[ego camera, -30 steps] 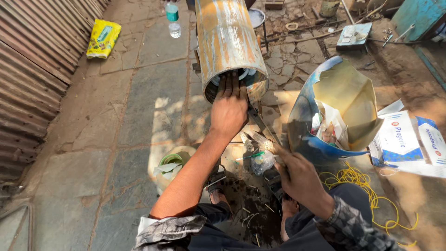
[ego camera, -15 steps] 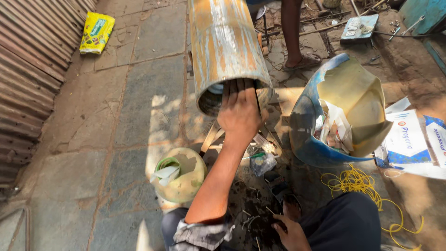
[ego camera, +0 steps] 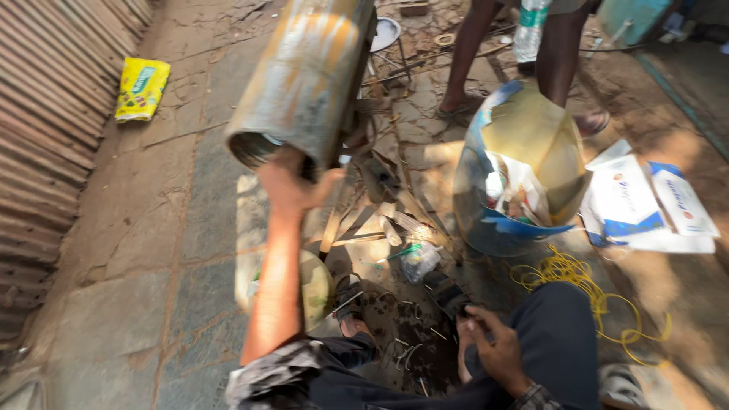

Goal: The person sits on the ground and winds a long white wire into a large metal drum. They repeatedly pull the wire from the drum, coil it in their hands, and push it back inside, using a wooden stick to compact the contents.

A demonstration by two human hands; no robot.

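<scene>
Lower frame: right hand (ego camera: 497,345) rests half-curled on the knee, gripping nothing. Centre: stone-slab floor (ego camera: 144,250) carries metal scrap (ego camera: 380,220) and yellow cord (ego camera: 585,285). Upper centre: left hand (ego camera: 292,182) clamped on the rusty metal cylinder (ego camera: 307,76) rim. Left edge: corrugated shutter (ego camera: 45,114).

We see large metal cylinder (ego camera: 307,72), open at near end, raised off stone floor (ego camera: 129,304) and tilted, open mouth pointing down-left toward us. Skin worn: dull grey-blue metal, streaks of rust and yellow-orange, glare along sunlit side. Rim thin, interior dark; what lies inside we cannot tell. Our left hand (ego camera: 287,182) grips lower rim, fingers hooked inside mouth, thumb outside. Far end runs up out of view at top edge.
</scene>
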